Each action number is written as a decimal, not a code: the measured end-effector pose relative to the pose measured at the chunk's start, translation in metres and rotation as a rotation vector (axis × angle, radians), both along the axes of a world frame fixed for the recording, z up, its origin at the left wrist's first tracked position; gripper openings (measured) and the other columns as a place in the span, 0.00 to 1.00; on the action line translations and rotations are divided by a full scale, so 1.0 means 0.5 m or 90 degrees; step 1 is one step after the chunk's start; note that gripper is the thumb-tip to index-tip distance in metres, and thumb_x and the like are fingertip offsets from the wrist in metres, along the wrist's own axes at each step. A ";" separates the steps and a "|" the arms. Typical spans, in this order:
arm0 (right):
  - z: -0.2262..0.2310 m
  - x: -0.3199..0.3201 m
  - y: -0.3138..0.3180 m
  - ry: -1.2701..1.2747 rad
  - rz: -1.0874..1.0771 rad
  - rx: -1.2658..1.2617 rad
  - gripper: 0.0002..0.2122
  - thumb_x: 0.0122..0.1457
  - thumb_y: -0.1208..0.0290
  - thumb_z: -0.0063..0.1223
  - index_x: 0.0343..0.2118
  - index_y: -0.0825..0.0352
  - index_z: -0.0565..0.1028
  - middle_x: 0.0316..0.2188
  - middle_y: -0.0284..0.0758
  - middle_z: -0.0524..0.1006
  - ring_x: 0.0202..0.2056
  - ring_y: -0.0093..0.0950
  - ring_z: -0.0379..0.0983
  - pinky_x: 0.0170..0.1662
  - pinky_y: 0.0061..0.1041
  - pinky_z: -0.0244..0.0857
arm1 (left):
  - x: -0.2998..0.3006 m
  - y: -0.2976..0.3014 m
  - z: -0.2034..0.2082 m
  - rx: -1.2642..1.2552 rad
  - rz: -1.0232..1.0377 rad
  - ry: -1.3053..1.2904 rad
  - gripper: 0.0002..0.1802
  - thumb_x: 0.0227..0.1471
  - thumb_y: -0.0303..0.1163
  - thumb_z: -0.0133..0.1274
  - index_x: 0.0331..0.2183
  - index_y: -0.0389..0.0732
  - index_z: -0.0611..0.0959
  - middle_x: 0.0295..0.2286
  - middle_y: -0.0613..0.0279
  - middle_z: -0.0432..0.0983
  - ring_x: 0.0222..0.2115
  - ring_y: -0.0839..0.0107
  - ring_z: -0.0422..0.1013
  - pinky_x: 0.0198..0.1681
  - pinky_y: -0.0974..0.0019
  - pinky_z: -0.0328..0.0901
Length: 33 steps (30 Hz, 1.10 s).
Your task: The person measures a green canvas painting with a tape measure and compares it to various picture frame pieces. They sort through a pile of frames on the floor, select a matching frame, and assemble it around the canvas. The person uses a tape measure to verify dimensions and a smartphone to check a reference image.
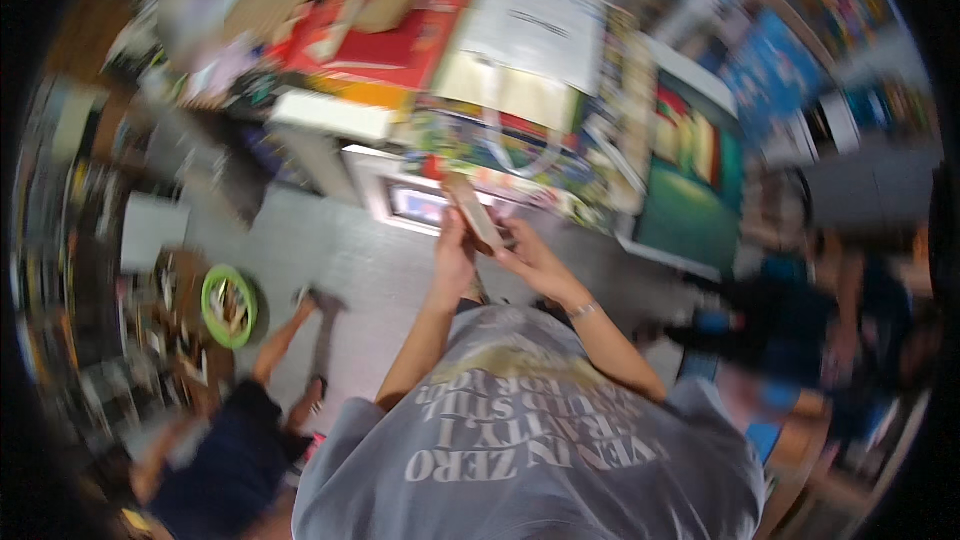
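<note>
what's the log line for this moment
left hand: holds slim object; right hand: same object; ahead: white bag; leftward: green tub

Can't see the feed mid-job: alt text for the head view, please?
Bare left hand and bare right hand hold a small tan rectangular object before a grey printed T-shirt. Beyond lie a flat white rectangular item and a green rectangular panel; at left are a round lime-green tub and a dark-clothed person.

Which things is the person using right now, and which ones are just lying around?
In use:
- small brown-and-white thing, too blurred to name, between the left hand and right hand

Just lying about, it seems:
- white bag
- green panel
- green-rimmed tub
</note>
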State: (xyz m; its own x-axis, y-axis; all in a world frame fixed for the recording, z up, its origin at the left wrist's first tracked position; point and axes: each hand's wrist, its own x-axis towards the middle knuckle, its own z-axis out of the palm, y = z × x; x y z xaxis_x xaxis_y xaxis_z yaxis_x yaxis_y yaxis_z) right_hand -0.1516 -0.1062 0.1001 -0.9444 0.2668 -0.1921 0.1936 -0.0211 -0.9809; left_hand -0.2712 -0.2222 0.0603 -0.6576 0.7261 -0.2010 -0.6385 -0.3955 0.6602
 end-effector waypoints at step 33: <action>-0.435 0.721 0.308 0.103 -0.897 -0.495 0.26 0.58 0.73 0.58 0.57 0.66 0.58 0.48 0.35 0.71 0.49 0.28 0.69 0.51 0.33 0.68 | 0.664 0.463 -0.354 -0.284 -0.395 -0.243 0.20 0.56 0.26 0.54 0.49 0.35 0.68 0.48 0.58 0.69 0.51 0.64 0.66 0.61 0.59 0.59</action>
State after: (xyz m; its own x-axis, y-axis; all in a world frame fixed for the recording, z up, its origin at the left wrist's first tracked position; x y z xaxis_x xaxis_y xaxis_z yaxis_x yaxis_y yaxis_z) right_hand 0.2091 0.0476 -0.1174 -0.0697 0.7848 -0.6158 -0.5074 -0.5594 -0.6555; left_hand 0.0609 0.0095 -0.1165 0.0045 0.7327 -0.6806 -0.8638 0.3457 0.3664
